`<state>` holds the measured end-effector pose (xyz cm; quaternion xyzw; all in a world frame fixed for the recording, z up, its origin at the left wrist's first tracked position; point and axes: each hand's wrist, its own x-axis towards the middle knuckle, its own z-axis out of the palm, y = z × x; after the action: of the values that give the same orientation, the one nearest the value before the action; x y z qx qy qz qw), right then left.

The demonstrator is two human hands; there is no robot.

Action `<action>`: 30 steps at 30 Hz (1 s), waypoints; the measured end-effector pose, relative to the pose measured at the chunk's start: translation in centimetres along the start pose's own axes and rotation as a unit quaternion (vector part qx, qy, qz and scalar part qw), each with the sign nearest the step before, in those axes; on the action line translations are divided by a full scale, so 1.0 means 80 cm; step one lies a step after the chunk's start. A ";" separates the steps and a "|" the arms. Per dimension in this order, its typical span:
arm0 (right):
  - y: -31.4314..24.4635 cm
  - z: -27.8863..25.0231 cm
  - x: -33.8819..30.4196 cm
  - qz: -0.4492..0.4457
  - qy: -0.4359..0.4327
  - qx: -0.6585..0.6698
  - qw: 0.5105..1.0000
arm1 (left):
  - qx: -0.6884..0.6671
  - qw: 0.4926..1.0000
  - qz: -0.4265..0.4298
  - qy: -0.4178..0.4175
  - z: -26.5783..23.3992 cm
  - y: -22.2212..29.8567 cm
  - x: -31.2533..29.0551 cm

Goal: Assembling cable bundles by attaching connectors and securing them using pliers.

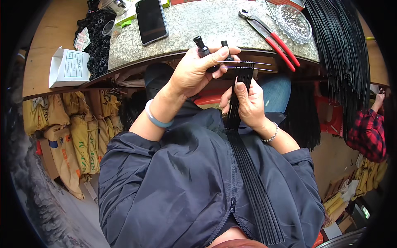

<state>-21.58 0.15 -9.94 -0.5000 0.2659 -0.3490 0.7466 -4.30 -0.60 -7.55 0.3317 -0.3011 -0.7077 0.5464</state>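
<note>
My left hand [186, 72] is closed around black plastic tubular pieces; one has a flared end [201, 44], and a narrower black tube [224, 46] rises by the fingertips. My right hand [251, 105] grips a flat row of thin black ribs [257, 182], like umbrella ribs. They hang down over the front of my dark jacket, side by side, with a band or joint partway along. Two thin metal wires [264, 64] cross the ribs' upper ends, reaching toward my left fingertips. Whether the left fingers pinch the wires is unclear.
On the speckled tabletop [198, 25] lie a phone [151, 20], red-handled pliers [275, 41] and a glass dish [293, 25] of small parts. A white box [69, 68] stands beside piled black rings [95, 45]. More ribs [343, 49] drape off the right edge. Another person's plaid sleeve [368, 134] shows right.
</note>
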 end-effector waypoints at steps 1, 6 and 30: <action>0.000 -0.001 -0.001 0.000 0.001 0.000 1.000 | 0.029 1.000 0.005 -0.005 0.002 0.000 0.000; 0.000 -0.003 -0.001 0.006 -0.004 0.005 1.000 | 0.032 0.999 0.028 0.009 0.016 0.003 -0.002; -0.002 -0.005 0.004 0.028 -0.019 0.002 0.999 | 0.080 0.995 0.061 0.015 0.007 -0.009 -0.011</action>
<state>-21.71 -0.41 -9.92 -0.4976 0.2652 -0.3187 0.7619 -5.01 0.42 -7.67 0.3662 -0.3682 -0.6416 0.5645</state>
